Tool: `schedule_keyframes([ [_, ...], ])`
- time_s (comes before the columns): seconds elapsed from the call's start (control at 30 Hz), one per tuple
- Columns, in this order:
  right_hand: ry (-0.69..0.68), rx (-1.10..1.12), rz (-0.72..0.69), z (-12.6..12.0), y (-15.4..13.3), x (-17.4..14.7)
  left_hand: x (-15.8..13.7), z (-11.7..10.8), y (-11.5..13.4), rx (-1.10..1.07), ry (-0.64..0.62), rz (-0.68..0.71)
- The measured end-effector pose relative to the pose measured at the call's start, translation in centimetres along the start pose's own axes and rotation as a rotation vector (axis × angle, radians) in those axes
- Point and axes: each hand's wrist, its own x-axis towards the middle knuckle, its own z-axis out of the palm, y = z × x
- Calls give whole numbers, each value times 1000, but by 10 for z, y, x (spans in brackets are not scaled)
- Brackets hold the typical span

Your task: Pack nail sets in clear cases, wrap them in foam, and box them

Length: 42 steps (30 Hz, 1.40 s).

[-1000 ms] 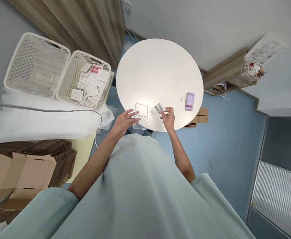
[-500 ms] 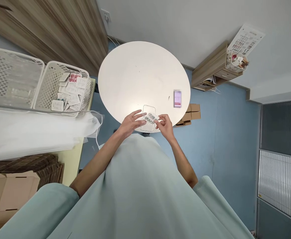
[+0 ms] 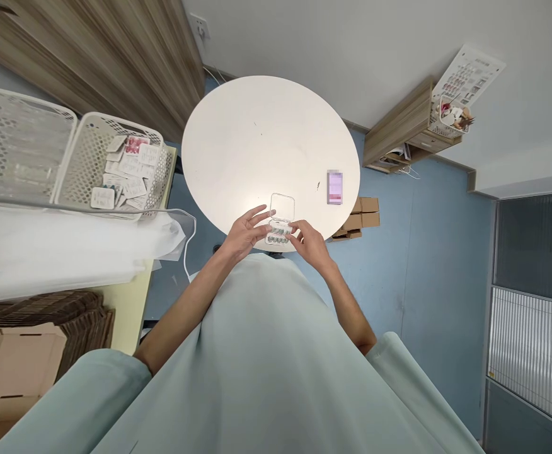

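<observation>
Near the front edge of the round white table [image 3: 266,139] lies a clear plastic case [image 3: 283,207], its lid folded back away from me. A small white card of what look like press-on nails [image 3: 277,236], greenish and in two rows, lies level within the case's near half. My left hand [image 3: 245,234] is at the case's left side with fingers apart, the thumb by the card's left end. At the other end, my right hand [image 3: 308,243] has thumb and forefinger closed on the card's right edge.
A phone [image 3: 335,187] lies on the table's right side. On a side table to the left stand white baskets [image 3: 155,183], one with several similar cards. White plastic sheeting [image 3: 68,252] and flattened cardboard boxes [image 3: 25,366] are nearer me. Brown boxes [image 3: 368,212] are beyond the table's right edge.
The card has gone from tilted above the case to lying level in its near half. My right hand moved slightly left and down with it; my left hand stays beside the case.
</observation>
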Motion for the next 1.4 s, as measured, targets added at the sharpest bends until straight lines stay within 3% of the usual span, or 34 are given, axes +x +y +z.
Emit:
schedule_keyframes([
  [0.27, 45, -181, -40, 5, -8, 10, -3, -11, 3, -9, 31, 7],
  [0.4, 153, 2, -15, 5, -16, 22, -5, -20, 8, -67, 44, 13],
  [0.5, 278, 227, 121, 6, -18, 43, -9, -27, 10, -103, 45, 17],
  [0.63, 198, 442, 252, 18, -16, 76, -15, -37, 11, -109, 35, 2],
  [0.9, 158, 430, 153, 43, -26, 111, -20, -54, 13, -128, 82, -26],
  [1.07, 184, 362, 56, 28, -54, 99, -18, -57, 13, -145, 122, 11],
  [1.2, 106, 341, -44, 14, -75, 72, -15, -56, 17, -178, 148, 37],
  [1.4, 56, 310, -52, 16, -71, 35, -13, -52, 26, -130, 122, 54],
])
